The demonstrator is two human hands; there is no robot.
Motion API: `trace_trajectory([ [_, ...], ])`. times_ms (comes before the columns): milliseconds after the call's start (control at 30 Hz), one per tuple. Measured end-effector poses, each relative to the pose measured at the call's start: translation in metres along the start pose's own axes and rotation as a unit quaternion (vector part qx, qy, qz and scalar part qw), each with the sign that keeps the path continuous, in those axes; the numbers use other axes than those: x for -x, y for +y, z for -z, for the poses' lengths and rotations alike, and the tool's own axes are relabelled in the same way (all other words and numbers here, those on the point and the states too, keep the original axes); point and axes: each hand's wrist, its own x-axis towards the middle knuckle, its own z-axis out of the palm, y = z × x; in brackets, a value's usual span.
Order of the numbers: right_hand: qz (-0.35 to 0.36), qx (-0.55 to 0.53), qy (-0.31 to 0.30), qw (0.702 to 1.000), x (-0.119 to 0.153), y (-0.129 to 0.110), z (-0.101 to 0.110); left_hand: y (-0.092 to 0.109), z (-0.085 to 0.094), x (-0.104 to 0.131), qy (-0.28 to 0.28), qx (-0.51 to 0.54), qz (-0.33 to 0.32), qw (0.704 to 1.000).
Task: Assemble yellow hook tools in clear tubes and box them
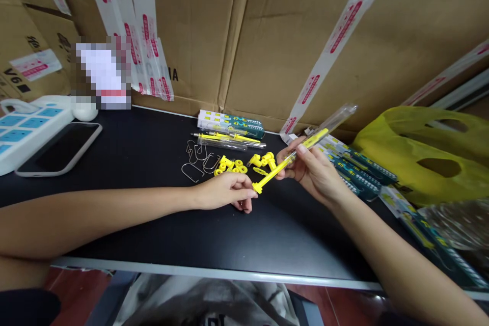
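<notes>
A yellow rod (274, 175) slants up to the right between both hands, its upper part inside a clear plastic tube (338, 118). My right hand (311, 168) is closed round the rod and the tube near the tube's lower end. At the rod's lower left end, my left hand (229, 191) pinches the flared yellow tip. Small yellow plastic parts (231, 165) lie just behind my left hand, and more yellow pieces (263, 160) are beside the rod. Bent metal wire hooks (193, 165) rest to the left of them.
Packaged yellow tools (229, 138) and a printed box (248, 125) lie at the back. Green-and-white packages (362, 173) and a yellow bag (428, 147) are on the right. A phone (61, 148) and power strip (34, 130) sit left. Cardboard (198, 35) stands behind the black table (183, 242).
</notes>
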Motion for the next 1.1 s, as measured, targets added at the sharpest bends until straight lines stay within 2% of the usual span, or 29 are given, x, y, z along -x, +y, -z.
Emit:
trace_trajectory([
  [367,-0.001,0.006,-0.005,1.000,0.002,0.005,-0.003,-0.004,0.001,-0.002,0.003,0.025,0.002,1.000],
  [633,-0.011,0.034,-0.049,0.998,0.009,0.012,-0.011,-0.003,0.003,-0.001,-0.012,0.044,0.013,0.999],
  [967,0.007,0.061,-0.038,0.997,0.009,0.021,-0.016,-0.004,0.004,-0.002,-0.017,0.047,0.013,0.999],
  [1100,0.014,0.070,-0.062,0.996,0.010,0.021,-0.014,-0.003,0.004,-0.001,-0.025,0.051,0.010,0.998],
])
